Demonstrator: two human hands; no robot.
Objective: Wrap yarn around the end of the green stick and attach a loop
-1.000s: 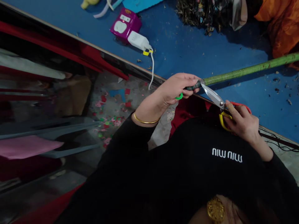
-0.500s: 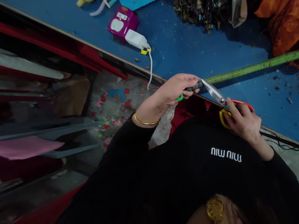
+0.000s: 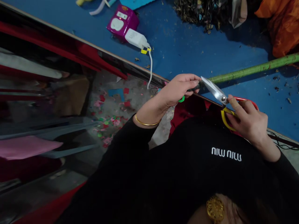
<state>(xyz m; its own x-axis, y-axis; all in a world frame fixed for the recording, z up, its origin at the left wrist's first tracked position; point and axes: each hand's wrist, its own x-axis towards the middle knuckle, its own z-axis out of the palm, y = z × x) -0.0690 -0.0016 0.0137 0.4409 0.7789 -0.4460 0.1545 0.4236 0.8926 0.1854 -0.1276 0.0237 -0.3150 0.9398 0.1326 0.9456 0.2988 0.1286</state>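
Observation:
In my left hand (image 3: 178, 88) the fingers are closed around a dark banded rod end (image 3: 193, 87) at the table's front edge. It lies roughly in line with a long green pole (image 3: 254, 70) that runs off to the right; the scissors cover the place where they would meet. A small green ring (image 3: 181, 99) shows beneath that hand. My right hand (image 3: 251, 121) grips scissors (image 3: 213, 91) with one yellow and one red handle loop. Their blade tips point at my left fingertips and lie beside the rod; contact is unclear.
On the blue table (image 3: 177, 40) stands a purple socket block (image 3: 123, 23) with a white plug (image 3: 136, 39), its cable hanging over the edge. Behind are a dark leafy heap (image 3: 203, 12) and orange cloth (image 3: 280, 25). Paper scraps (image 3: 112, 121) litter the floor at left.
My right hand and the scissors have shifted slightly right and toward my body. The blades look a little wider. My left hand stays almost where it was, still on the rod end.

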